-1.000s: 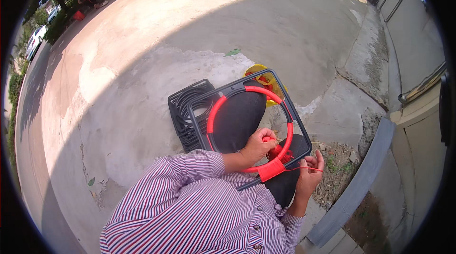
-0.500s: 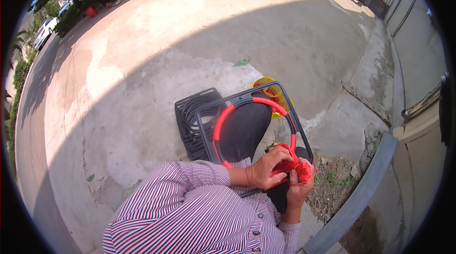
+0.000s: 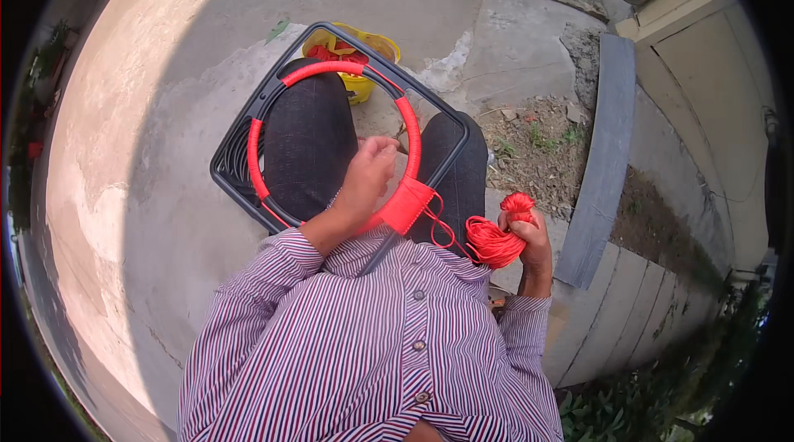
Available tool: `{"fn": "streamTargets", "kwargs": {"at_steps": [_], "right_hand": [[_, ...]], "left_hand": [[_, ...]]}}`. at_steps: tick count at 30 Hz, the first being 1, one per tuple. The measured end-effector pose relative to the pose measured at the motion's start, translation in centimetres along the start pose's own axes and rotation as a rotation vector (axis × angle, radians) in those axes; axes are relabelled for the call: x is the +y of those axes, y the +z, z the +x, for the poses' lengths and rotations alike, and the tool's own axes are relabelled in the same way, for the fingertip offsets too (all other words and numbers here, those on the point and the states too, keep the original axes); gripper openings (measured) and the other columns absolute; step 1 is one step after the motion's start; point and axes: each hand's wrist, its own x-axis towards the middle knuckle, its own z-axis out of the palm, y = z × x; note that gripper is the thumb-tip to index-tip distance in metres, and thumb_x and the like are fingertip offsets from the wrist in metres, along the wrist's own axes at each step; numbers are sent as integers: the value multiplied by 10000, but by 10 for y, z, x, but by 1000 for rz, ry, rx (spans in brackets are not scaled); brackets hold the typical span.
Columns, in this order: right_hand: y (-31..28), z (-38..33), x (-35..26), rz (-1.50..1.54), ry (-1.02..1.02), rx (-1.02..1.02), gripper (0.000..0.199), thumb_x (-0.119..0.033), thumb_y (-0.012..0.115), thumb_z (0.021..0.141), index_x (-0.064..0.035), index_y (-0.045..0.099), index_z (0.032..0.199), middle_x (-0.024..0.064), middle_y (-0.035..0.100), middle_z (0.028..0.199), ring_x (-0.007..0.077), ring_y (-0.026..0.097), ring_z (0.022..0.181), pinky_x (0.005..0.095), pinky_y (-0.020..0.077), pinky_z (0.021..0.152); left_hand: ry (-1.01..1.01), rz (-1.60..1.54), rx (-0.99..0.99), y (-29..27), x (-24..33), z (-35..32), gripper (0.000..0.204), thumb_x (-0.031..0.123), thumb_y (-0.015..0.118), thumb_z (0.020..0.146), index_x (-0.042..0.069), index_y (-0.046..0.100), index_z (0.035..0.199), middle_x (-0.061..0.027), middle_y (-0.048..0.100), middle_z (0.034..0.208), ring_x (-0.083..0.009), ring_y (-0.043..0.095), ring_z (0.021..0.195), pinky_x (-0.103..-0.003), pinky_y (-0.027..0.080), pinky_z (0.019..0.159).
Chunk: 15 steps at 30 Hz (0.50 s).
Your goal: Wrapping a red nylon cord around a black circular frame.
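Note:
Across my thighs lies a square black frame [image 3: 447, 101] with a round ring [image 3: 413, 129] inside it, wrapped in stretches of red cord. A wide red wrap [image 3: 407, 204] covers the ring and the frame's edge on the near right side. Loose red strands run from it to a bundle of red cord [image 3: 494, 242]. My right hand [image 3: 533, 237] is closed around the top of that bundle, right of the frame. Inside the ring, my left hand [image 3: 368, 181] is raised with its fingers curled together; whatever they may hold is hidden.
Beyond my knees stands a yellow bucket [image 3: 360, 93] with red material in it. Several black frames [image 3: 236, 157] are stacked beside my left leg, partly hidden. On the right are a soil patch [image 3: 542, 144], a grey curb [image 3: 602, 161] and a wall [image 3: 703, 86].
My hands have parted: the right has drawn the cord bundle away to the right, and the left now sits inside the ring. The view has turned and tilted down, showing more of my lap.

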Motion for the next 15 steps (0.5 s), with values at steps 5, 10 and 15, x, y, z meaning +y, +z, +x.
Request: {"fn": "streamTargets", "kwargs": {"at_steps": [5,10,15], "right_hand": [[-29,-36,35,1012,-249,330,268,-270,583,737,-24,511,815,161,582,899,238,555,813,347,502,681],[-50,-47,67,1259,-346,511,169,-206,618,845,-66,532,887,109,582,761,224,567,679,360,499,659],[35,-21,6,818,-58,401,155,-168,646,820,-47,555,854,51,599,678,134,583,575,270,483,559]], "left_hand": [[-87,17,-169,6,-2,13,382,352,417,995,43,491,1206,35,472,746,-34,385,602,-190,325,551],[-135,-44,-133,16,1,6,451,365,380,1010,14,475,1278,-35,572,899,-109,561,798,-248,468,729],[-104,-145,-280,4,4,12,522,402,358,1009,-28,520,1256,-122,611,1087,-210,576,1036,-344,447,935]]}}
